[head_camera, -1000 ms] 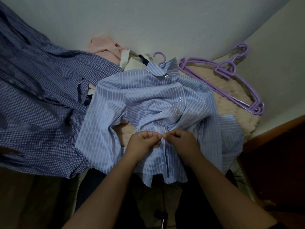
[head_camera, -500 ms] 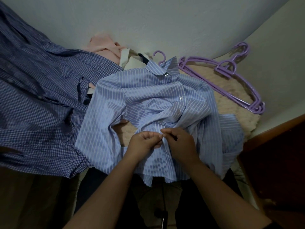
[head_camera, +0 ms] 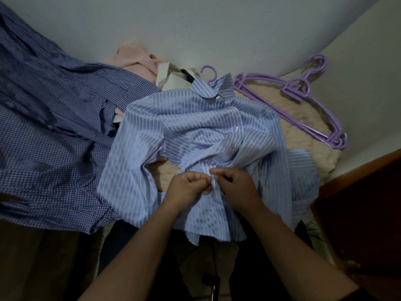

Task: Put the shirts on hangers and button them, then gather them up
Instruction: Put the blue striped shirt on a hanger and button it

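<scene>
Left hand [head_camera: 188, 185] and right hand [head_camera: 236, 185] each pinch the front placket of the striped shirt [head_camera: 195, 131], low on its front. The shirt lies on a cream fleece blanket [head_camera: 303, 127], its hanger hook [head_camera: 208, 71] protruding at the collar. Spare purple hangers [head_camera: 308, 101] lie beside a pale wall [head_camera: 195, 29].

1. The striped shirt [head_camera: 195, 135] lies straight before me on its hanger [head_camera: 209, 72], whose hook sticks out behind the collar.
2. My left hand [head_camera: 187, 186] and right hand [head_camera: 236, 185] meet on its front.
3. The checked shirt [head_camera: 50, 131] lies to its left.
4. The spare hangers [head_camera: 303, 98] lie behind it to the right.
</scene>
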Action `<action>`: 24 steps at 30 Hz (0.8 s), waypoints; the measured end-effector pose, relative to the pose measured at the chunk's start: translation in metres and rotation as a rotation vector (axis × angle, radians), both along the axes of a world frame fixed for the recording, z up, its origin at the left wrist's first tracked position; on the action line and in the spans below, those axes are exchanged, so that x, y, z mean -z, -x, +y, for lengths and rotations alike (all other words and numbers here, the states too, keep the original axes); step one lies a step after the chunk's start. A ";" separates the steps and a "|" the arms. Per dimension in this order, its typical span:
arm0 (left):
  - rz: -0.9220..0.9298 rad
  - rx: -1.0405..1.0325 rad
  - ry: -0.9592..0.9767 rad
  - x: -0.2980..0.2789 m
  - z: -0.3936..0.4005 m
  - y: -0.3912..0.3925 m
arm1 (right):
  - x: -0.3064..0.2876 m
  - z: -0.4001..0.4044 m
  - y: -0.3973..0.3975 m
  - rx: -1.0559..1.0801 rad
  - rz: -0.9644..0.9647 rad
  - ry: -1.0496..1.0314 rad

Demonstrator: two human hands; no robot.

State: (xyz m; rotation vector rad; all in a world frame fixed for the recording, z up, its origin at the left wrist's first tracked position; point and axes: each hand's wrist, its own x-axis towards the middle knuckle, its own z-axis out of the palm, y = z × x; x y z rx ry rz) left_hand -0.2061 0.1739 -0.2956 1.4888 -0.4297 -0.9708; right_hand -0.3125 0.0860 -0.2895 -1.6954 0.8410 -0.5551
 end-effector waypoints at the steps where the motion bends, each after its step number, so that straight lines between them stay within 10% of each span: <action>1: 0.031 0.002 0.001 0.000 0.000 0.000 | 0.001 -0.001 0.000 0.004 -0.013 -0.034; 6: 0.265 -0.014 0.030 0.007 0.000 -0.001 | 0.005 -0.002 0.001 0.006 -0.032 -0.111; 24: 0.164 -0.042 0.121 -0.072 -0.052 -0.037 | -0.055 -0.058 -0.028 0.044 -0.091 -0.061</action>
